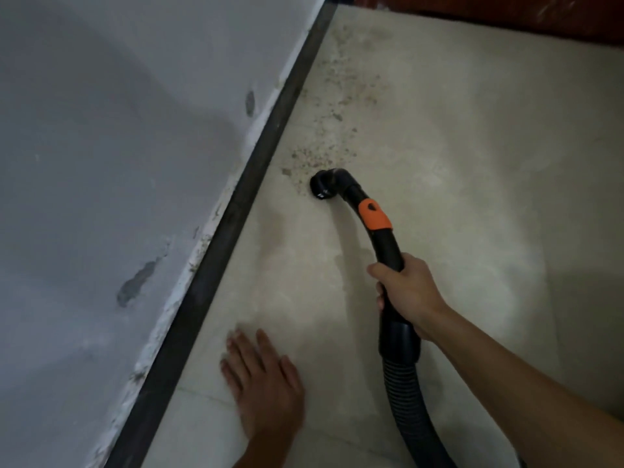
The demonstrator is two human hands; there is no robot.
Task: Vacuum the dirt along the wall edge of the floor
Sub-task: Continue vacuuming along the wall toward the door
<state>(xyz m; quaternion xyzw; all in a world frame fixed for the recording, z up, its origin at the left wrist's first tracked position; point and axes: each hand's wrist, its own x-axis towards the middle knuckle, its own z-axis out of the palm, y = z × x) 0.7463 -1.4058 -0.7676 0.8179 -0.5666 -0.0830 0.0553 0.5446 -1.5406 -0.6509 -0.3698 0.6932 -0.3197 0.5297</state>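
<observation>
The wall (101,163) is flaking, so a knock could shed more; grit may stay wedged against the skirting (236,211) if I sweep too wide. My left grip (263,376) lies flat on the floor (209,427), fingers apart, holding nothing. Dirt (324,130) lines the edge ahead; the nozzle (320,187) touches its near end. My right grip (408,292) is clamped round the wand (388,244).

Bare room: tiled floor (472,157), chipped wall (101,130)

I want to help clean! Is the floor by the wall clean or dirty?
Dirty ahead of the nozzle: brown crumbs speckle the floor beside the baseboard.
</observation>
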